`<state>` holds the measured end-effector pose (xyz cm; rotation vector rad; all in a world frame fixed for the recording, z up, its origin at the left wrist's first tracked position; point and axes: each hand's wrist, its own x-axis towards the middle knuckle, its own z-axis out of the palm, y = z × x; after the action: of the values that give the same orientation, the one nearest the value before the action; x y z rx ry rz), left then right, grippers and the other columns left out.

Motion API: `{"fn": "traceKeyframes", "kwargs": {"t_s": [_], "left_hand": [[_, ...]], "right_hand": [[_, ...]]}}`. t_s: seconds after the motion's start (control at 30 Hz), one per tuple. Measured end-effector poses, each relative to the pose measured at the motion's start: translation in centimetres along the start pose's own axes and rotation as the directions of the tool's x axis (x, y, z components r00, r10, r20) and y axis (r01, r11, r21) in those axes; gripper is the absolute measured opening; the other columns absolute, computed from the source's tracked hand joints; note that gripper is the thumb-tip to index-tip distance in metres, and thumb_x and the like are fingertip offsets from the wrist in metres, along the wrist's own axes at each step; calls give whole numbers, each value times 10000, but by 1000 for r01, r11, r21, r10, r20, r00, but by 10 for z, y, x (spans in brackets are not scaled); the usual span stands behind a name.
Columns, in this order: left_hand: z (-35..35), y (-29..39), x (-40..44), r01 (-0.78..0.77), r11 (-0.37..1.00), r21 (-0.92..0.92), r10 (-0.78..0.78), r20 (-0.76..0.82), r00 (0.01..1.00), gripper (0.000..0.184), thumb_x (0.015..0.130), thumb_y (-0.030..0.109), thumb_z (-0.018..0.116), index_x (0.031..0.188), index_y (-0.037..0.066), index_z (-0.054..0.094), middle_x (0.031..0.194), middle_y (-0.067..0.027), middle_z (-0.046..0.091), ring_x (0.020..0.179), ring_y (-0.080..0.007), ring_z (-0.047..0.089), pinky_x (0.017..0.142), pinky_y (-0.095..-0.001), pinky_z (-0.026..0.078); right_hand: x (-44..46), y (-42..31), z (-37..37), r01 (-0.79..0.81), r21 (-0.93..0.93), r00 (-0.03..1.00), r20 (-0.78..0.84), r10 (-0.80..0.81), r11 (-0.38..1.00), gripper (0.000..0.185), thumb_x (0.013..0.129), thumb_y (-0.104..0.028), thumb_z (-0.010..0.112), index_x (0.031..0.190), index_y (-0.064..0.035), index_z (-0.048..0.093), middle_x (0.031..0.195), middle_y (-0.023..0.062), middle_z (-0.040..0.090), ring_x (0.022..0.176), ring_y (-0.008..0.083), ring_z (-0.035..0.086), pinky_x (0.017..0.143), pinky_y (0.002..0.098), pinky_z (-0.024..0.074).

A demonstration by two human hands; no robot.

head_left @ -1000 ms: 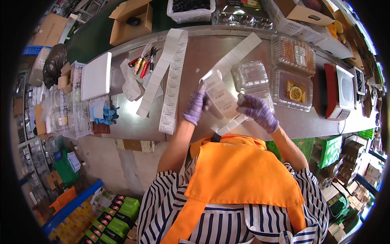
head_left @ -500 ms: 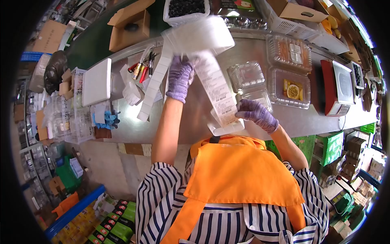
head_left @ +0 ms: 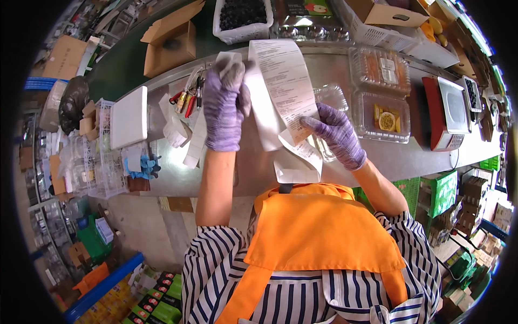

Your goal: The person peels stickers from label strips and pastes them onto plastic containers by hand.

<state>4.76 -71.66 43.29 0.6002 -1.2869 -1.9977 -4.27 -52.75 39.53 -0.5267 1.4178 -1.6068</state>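
A long printed paper strip (head_left: 286,81) arches over the steel table in front of me, its lower end curling near my apron. My right hand (head_left: 339,132), in a purple knit glove, pinches this strip near its lower part. My left hand (head_left: 224,108), gloved alike, is raised beside the strip's left edge with curled fingers. Something pale and greyish shows at its fingertips, too unclear to name. Below the left hand lies a strip of blank white labels (head_left: 195,143), partly hidden. A clear clamshell box (head_left: 330,97) sits behind the right hand.
Clear boxes with cut fruit (head_left: 384,116) stand to the right, beside a red scale (head_left: 445,116). Pens and red-handled tools (head_left: 189,102) lie left, near a white foam lid (head_left: 129,117). At the back are a tub of dark fruit (head_left: 243,19) and an open carton (head_left: 171,48).
The paper strip has swung from a blur at the back into a clear arch. My left hand has shifted left and nearer the camera; my right hand has risen slightly, still on the strip.
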Motion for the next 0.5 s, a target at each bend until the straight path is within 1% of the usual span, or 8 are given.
{"fn": "traceKeyframes", "kwargs": {"t_s": [0.07, 0.13, 0.2, 0.23, 0.33, 0.37, 0.47, 0.5], "left_hand": [[-28, -38, -9, 283, 954, 94, -286, 25, 958, 449, 831, 459, 535, 948, 26, 514, 454, 14, 441, 305, -38, 344, 279, -163, 261], [-24, -52, -31, 415, 885, 213, -439, 84, 894, 490, 815, 528, 512, 902, 48, 552, 420, 29, 400, 301, -36, 332, 279, -166, 249], [-20, -67, -43, 610, 753, 247, -642, 76, 763, 489, 786, 551, 535, 890, 75, 572, 438, 40, 394, 311, -32, 326, 282, -171, 242], [-29, -78, -45, 652, 731, 202, -673, 55, 737, 434, 762, 504, 596, 899, 92, 574, 472, 35, 415, 326, -30, 337, 287, -173, 251], [-21, -82, -33, 562, 785, 261, -578, -20, 816, 392, 736, 417, 664, 927, 87, 573, 520, 30, 449, 348, -35, 368, 297, -173, 276], [-13, -80, -33, 519, 816, 254, -527, -40, 849, 350, 707, 348, 712, 905, 89, 585, 556, 26, 483, 357, -45, 383, 308, -168, 291], [-4, -79, -36, 467, 714, 521, -545, -4, 838, 299, 709, 312, 719, 862, 83, 602, 594, 32, 508, 370, -41, 391, 301, -173, 285], [-3, -86, -39, 381, 860, 339, -427, 70, 902, 276, 717, 280, 718, 862, 68, 617, 684, 9, 567, 461, -59, 481, 366, -191, 364]], "right_hand": [[-1, 0, 0, 18, 34, 999, -26, -17, 999, 277, 814, -176, 624, 1025, 0, 587, 886, 37, 625, 786, 76, 559, 719, 231, 463], [-2, 5, -5, -22, 23, 999, -30, 23, 1000, 282, 812, -174, 626, 1026, 5, 586, 882, 35, 623, 793, 77, 558, 727, 233, 463], [-8, 10, -7, -50, 9, 998, -26, 50, 999, 291, 808, -176, 629, 1026, 12, 583, 883, 36, 622, 796, 79, 560, 731, 235, 463], [-8, 15, -15, -113, -116, 992, 38, 118, 987, 314, 805, -177, 632, 1043, 16, 567, 917, 49, 617, 823, 80, 554, 752, 240, 459], [-10, 35, -21, -72, -141, 991, 98, 87, 987, 356, 800, -143, 630, 1097, 20, 519, 930, 56, 605, 849, 82, 545, 771, 246, 453], [-9, 39, -20, 53, -126, 998, 50, -47, 991, 397, 798, -93, 619, 1153, 5, 471, 900, 59, 593, 861, 88, 539, 786, 255, 447], [-8, 24, -15, 162, -199, 982, -61, -177, 966, 425, 792, -48, 606, 1188, -42, 453, 846, 47, 584, 832, 100, 548, 762, 266, 456], [-9, 14, -14, 190, -455, 972, -37, -232, 870, 423, 787, -33, 595, 1186, -94, 471, 822, 65, 584, 795, 136, 575, 734, 285, 472]]}}
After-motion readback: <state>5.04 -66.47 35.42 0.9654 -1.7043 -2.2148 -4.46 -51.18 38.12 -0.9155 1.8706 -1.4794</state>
